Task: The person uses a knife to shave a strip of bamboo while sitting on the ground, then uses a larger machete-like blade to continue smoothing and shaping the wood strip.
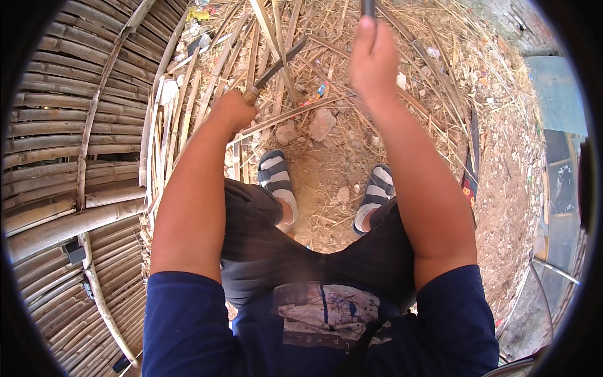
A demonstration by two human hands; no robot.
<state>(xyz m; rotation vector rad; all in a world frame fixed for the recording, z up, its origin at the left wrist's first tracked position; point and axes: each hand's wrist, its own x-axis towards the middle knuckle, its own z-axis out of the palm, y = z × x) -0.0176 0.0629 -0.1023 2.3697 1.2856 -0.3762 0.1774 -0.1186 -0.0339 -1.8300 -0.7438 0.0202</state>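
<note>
My left hand [233, 114] is closed round the wooden handle of a knife [276, 67]. Its long dark blade slants up and to the right, crossing an upright bamboo strip [274, 39]. Whether the blade is wedged into the strip or only lies against it, I cannot tell. Further right, my raised right hand [375, 61] is slightly blurred and wrapped round a dark rod [368, 7]. The rod's far end is cut off by the top edge, so its kind does not show.
Split bamboo strips [182, 119] and straw litter the dirt around my feet. Two stones [322, 124] lie just ahead of my sandals [276, 176]. A slatted bamboo wall [56, 132] rises at the left. Bluish panels [556, 94] stand at the right.
</note>
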